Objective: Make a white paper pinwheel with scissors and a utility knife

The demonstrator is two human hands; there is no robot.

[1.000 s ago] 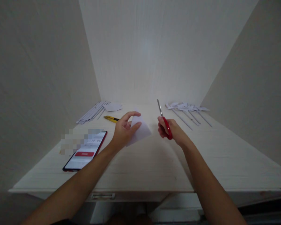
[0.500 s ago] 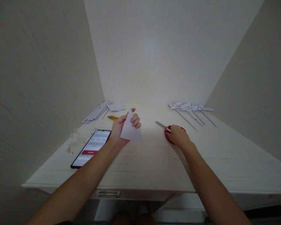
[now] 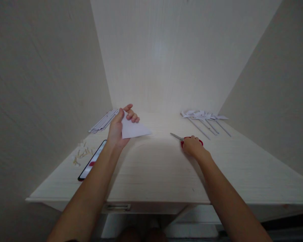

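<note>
My left hand (image 3: 120, 126) is raised over the back left of the white desk (image 3: 161, 171) and pinches a folded white paper triangle (image 3: 134, 129) between thumb and fingers. Right of centre, my right hand (image 3: 192, 146) rests on the desk over the red handles of the scissors (image 3: 185, 138). The scissors lie flat, blades pointing left. Whether the fingers still grip the handles is hidden.
A phone (image 3: 92, 163) with a lit screen lies at the left, partly under my forearm. Small paper scraps (image 3: 80, 155) lie beside it. A bundle of rolled paper sticks (image 3: 103, 120) sits at the back left. Several paper pinwheels on sticks (image 3: 204, 119) lie at the back right.
My right hand brought the scissors down from upright and laid them flat on the desk. My left hand carried the paper triangle up and back to the left.
</note>
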